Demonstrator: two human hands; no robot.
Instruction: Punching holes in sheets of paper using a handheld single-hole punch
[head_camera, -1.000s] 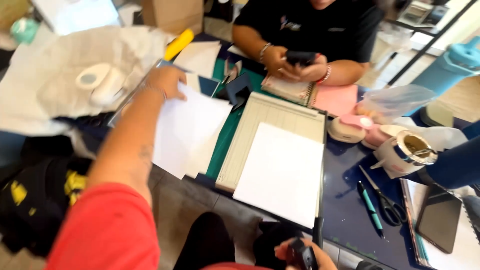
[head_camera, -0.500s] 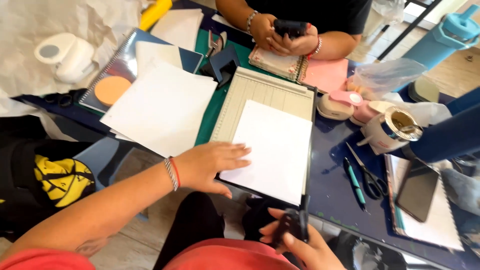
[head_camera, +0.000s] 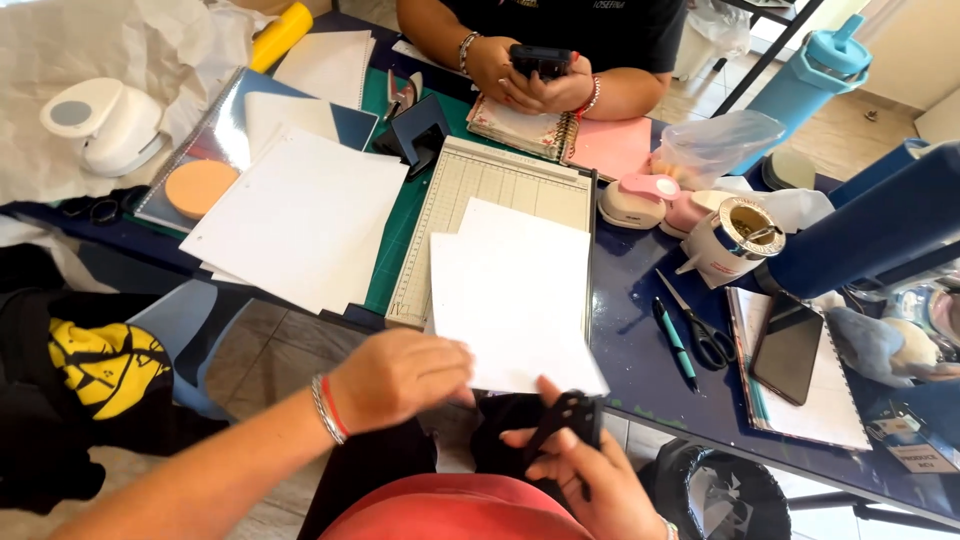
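Note:
My left hand pinches the near corner of a white paper sheet and lifts it off the paper trimmer. A second white sheet lies under it on the trimmer. My right hand is closed on a small black punch tool just below the sheet's near edge. A stack of white paper lies on the green cutting mat to the left. Across the table, another person's hands hold a black device over a notebook.
A white craft punch and an orange disc sit at far left. Pink punches, a tape dispenser, scissors, a teal pen and a phone lie on the right. A bin stands below.
My left hand pulled back from the far left of the table to the near edge and took hold of the top sheet, which now sits tilted. My right hand stayed low with the punch.

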